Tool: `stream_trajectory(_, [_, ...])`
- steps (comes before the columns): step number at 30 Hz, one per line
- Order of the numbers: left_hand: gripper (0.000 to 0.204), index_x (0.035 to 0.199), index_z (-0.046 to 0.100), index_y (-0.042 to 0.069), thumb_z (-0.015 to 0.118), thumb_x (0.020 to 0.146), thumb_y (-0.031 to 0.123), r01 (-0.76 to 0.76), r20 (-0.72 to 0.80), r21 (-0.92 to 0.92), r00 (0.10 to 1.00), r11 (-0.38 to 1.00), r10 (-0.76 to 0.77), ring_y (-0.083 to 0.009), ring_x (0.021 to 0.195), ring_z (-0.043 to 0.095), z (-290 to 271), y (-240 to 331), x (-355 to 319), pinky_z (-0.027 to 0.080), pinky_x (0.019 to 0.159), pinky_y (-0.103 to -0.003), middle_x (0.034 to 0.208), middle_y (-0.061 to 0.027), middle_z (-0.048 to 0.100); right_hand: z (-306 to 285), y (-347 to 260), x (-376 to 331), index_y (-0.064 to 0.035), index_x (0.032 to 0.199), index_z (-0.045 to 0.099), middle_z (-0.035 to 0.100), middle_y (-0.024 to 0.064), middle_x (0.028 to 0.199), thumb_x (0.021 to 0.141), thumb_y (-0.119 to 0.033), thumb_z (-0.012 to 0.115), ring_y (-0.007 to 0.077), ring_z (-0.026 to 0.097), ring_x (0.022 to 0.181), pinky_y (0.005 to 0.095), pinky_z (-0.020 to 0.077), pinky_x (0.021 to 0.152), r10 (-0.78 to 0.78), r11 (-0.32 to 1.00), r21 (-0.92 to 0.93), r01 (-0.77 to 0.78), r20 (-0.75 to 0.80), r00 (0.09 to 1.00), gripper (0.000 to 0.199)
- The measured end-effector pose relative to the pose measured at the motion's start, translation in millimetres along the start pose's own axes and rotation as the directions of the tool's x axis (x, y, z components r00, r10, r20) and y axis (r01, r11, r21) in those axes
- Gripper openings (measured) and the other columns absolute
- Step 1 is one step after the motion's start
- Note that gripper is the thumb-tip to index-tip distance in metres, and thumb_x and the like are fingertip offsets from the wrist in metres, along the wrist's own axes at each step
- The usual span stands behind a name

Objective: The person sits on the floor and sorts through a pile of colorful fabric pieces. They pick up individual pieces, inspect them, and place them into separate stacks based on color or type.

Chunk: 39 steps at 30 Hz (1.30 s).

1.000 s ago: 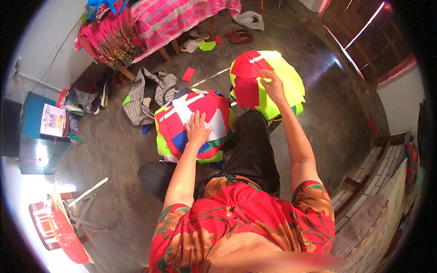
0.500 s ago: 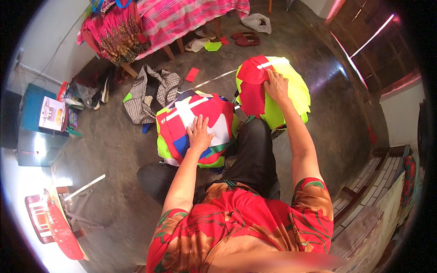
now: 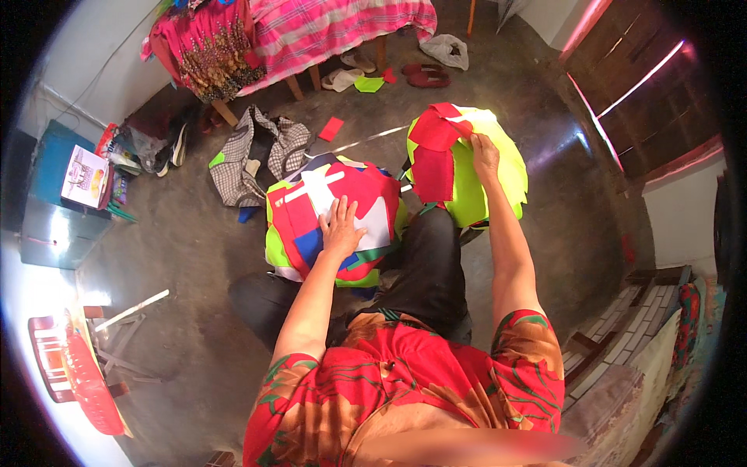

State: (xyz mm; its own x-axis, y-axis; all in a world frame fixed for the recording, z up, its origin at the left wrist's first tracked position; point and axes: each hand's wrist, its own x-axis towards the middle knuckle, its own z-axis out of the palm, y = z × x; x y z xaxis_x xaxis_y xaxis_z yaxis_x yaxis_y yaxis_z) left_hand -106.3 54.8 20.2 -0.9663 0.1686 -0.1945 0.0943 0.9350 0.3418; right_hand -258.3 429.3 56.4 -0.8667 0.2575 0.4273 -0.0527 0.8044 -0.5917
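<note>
Sorting cloth pieces between two piles looks to be the step in hand, with the person seated on the floor, dark-trousered legs stretched forward between the piles.

Nearest, just left of frame centre, the left hand lies flat and fully spread, palm down, on the mixed pile of cloth pieces (red, white, blue and neon green); it grips nothing, only presses. Its forearm runs straight up from the lower middle of the frame.

Farther, right of centre and higher, the right hand reaches out on a nearly straight arm to the red and neon-green pile. Its fingers are curled at the edge of a red cloth piece on top, apparently pinching it, though the grip itself is too small to confirm.

As a judgement, the next move calls for lifting that red piece free without dragging the layers beneath.

Beyond, at the upper frame, a checked bag and sandals lie by a cloth-covered tabletop.
</note>
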Motion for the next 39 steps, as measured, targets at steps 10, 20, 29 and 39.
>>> stream_trajectory(10, [0.077, 0.145, 0.027, 0.018, 0.066, 0.082, 0.038, -0.006, -0.009, 0.000, 1.000, 1.000, 0.006, -0.0260, 0.144, 0.008, 0.4, 0.5, 1.8, 0.011, 0.110, -0.061, 0.156, -0.0063, 0.013, -32.9, -8.2, 7.4, -0.0086, 0.083, 0.057, 0.051, -0.0087, 0.076, 0.099, -0.023, 0.050, 0.0016, 0.042, 0.069, 0.0201, 0.0373, 0.062, 0.270, 0.612, 0.789, -0.056, -0.142, 0.952, 0.023])
stream_trajectory(20, [0.078, 0.147, 0.025, 0.020, 0.066, 0.082, 0.038, 0.001, -0.006, 0.003, 1.000, 1.000, -0.001, -0.0261, 0.145, 0.007, 5.3, -3.3, 0.5, 0.010, 0.111, -0.059, 0.157, -0.0068, 0.009, -35.1, -61.1, -3.2, -0.0032, 0.094, 0.064, 0.064, -0.0016, 0.084, 0.088, -0.020, 0.065, 0.0066, 0.055, 0.076, 0.0250, 0.0472, 0.069, 0.220, 0.777, 0.622, -0.101, -0.117, 0.969, 0.018])
stream_trajectory(29, [0.077, 0.146, 0.026, 0.019, 0.066, 0.082, 0.037, 0.001, -0.015, -0.029, 1.000, 1.000, -0.002, -0.0268, 0.145, 0.006, 4.3, -3.2, -2.6, 0.008, 0.110, -0.060, 0.156, -0.0076, 0.010, 12.7, -63.1, 0.0, -0.0050, 0.123, 0.058, 0.068, 0.0187, 0.097, 0.072, -0.020, 0.075, 0.0273, 0.067, 0.086, 0.0379, 0.0508, 0.076, 0.103, 0.995, -0.030, -0.099, 0.176, 0.979, 0.056])
stream_trajectory(39, [0.078, 0.146, 0.025, 0.020, 0.066, 0.082, 0.037, 0.001, -0.019, -0.046, 1.000, 0.999, -0.002, -0.0267, 0.145, 0.005, 6.2, -2.6, -0.8, 0.007, 0.110, -0.061, 0.157, -0.0070, 0.009, 13.6, -59.4, -5.1, -0.0051, 0.093, 0.068, 0.069, 0.0152, 0.085, 0.075, -0.020, 0.072, 0.0279, 0.067, 0.079, 0.0370, 0.0504, 0.072, 0.107, 0.994, 0.023, -0.111, 0.122, 0.987, 0.024])
